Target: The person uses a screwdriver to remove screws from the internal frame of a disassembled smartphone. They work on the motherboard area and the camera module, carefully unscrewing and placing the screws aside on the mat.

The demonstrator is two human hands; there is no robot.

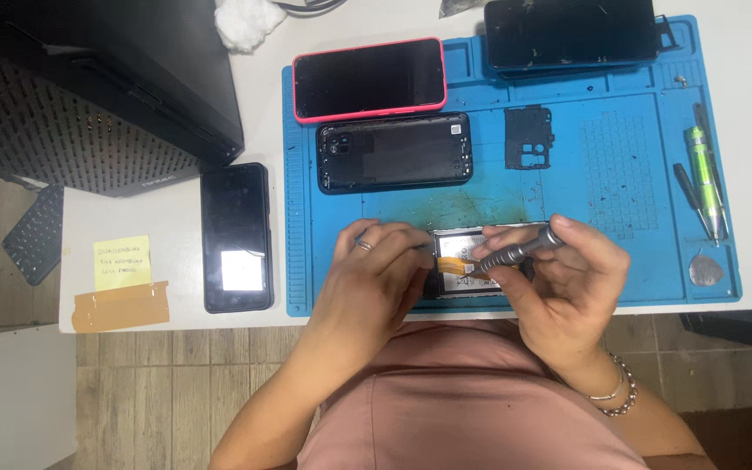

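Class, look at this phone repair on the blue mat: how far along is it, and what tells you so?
Done: the black back cover and an inner black plate lie removed on the blue mat. In hand: the left hand steadies the opened phone while the right hand works a grey screwdriver on it. Left: probably more work inside, then refitting both parts.

Both forearms reach in over the tabletop's near edge. The left hand (374, 271) curls, fingers bent inward, ring on one finger. The right hand (567, 283) closes its grip, bracelets at the wrist.
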